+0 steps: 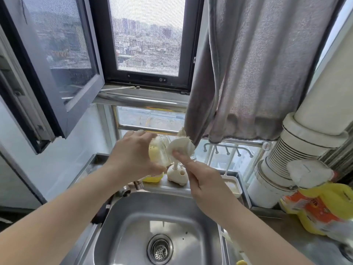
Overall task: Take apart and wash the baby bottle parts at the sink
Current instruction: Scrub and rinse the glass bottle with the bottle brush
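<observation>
My left hand [133,153] grips a clear baby bottle [159,152] with a yellowish tint, held up above the back of the steel sink [133,217]. My right hand [202,180] holds a white bristled bottle brush [181,146] whose head sits beside the bottle's right side; my index finger lies along the brush. The brush handle is hidden in my right palm. The sink basin below has only its drain strainer [160,249].
On the ledge behind the sink stand a white brush stand [177,175], a yellow item [152,178] and a white tray [234,186]. A grey towel [257,73] hangs above right. White pipes [298,150] and a yellow-orange bag [322,207] crowd the right counter. An open window [57,73] swings in at left.
</observation>
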Action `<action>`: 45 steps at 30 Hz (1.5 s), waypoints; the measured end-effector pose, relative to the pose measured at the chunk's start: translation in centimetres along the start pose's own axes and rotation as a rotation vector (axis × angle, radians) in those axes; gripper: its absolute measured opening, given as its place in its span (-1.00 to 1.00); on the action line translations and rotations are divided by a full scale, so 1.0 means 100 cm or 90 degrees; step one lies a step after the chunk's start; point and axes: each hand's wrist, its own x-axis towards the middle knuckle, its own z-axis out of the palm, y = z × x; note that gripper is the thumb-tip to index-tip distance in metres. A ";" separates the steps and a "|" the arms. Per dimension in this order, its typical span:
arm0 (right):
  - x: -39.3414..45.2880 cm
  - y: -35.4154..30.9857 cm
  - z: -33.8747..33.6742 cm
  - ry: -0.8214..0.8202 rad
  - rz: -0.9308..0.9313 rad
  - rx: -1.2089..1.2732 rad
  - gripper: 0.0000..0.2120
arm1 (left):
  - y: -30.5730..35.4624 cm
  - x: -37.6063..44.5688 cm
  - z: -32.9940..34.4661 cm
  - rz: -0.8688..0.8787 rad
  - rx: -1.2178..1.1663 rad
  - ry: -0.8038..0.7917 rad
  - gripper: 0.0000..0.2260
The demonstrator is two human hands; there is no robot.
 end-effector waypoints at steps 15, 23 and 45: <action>0.017 -0.007 0.000 0.008 0.048 0.028 -0.45 | 0.009 -0.007 0.008 0.033 0.028 -0.009 -0.31; 0.007 -0.006 0.000 0.007 0.174 0.336 -0.62 | -0.006 -0.004 0.001 -0.018 -0.037 -0.006 -0.13; 0.007 -0.014 -0.010 -0.028 0.310 0.371 -0.76 | 0.000 -0.019 0.011 0.042 -0.017 -0.019 -0.19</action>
